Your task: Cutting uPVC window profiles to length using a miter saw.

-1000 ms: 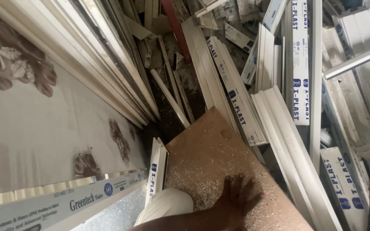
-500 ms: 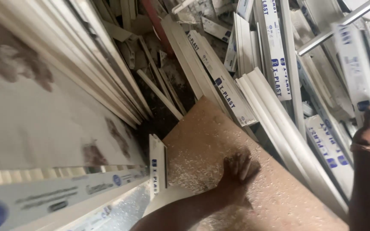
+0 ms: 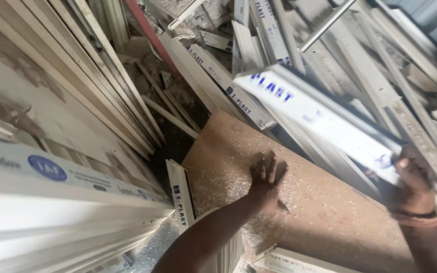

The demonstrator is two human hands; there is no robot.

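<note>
R hand (image 3: 414, 181) now lifting white strip (image 3: 319, 117)

The white strip (image 3: 319, 119) in the right hand (image 3: 414, 184) is motion-blurred, and its near end is hidden behind the fingers. The right forearm runs off the bottom edge. The board's (image 3: 324, 212) near right corner is cut off there too. The panels (image 3: 51, 202) at left blur into streaks toward the left edge.

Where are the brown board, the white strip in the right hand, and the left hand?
brown board (image 3: 330, 212), head view, bare dusty face.
white strip (image 3: 324, 119), head view, flat printed side.
left hand (image 3: 266, 177), head view, back of hand.
</note>
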